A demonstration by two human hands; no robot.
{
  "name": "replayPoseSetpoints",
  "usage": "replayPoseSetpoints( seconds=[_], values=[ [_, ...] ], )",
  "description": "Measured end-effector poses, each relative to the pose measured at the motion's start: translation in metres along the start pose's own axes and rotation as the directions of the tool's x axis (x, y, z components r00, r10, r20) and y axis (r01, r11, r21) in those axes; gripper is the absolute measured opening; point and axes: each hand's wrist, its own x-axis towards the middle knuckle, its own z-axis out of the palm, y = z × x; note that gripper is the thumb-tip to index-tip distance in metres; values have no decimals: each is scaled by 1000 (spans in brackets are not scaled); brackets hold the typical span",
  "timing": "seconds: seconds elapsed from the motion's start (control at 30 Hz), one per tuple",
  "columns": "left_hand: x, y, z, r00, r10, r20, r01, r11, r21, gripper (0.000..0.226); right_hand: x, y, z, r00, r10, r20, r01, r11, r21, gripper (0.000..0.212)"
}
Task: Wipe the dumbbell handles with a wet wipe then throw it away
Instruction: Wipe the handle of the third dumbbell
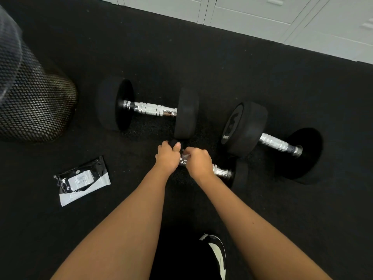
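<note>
The wiping step is judged to be in hand: both hands are closed over the chrome handle (pixel 219 170) of the small dumbbell (pixel 232 174) nearest the person, which lies on the black rubber floor (pixel 201 67). The left hand (pixel 167 156) is curled near the handle's far end, where a dark end weight is partly hidden, and the right hand (pixel 198 161) is wrapped over the handle's middle; a small pale patch between the hands may be the wet wipe, but this cannot be told for certain. The exposed part of the handle is seen as bright, ribbed metal ending at a black weight. Two larger dumbbells are laid beyond, one at centre (pixel 147 108) and one to the right (pixel 272 142), each with a knurled silver bar between black rubber heads; whether these are already wiped cannot be told. The wipes packet (pixel 82 180) lies flat to the left, well apart, and a mesh waste bin (pixel 34 106) stands at the far left. Next, a firm twisting pass along the bar is likely called for, then disposal in the bin.
</note>
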Motion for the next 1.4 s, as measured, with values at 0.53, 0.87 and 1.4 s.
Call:
replayPoseSetpoints(
  seconds=[0.53, 0.87, 1.4],
  values=[
    [0, 0, 0, 1000, 5, 8, -5, 1000, -15, 56, -42, 57, 28, 781, -618, -95, 501, 710, -495, 55],
    [3, -1, 1, 1000, -8, -2, 8, 1000, -14, 55, -29, 38, 30, 810, -553, -197, 405, 769, -495, 64],
    [1, -1, 1, 1000, 1, 7, -1, 1000, -25, 56, -34, 33, 29, 846, -522, -109, 439, 797, -415, 65]
  ],
)
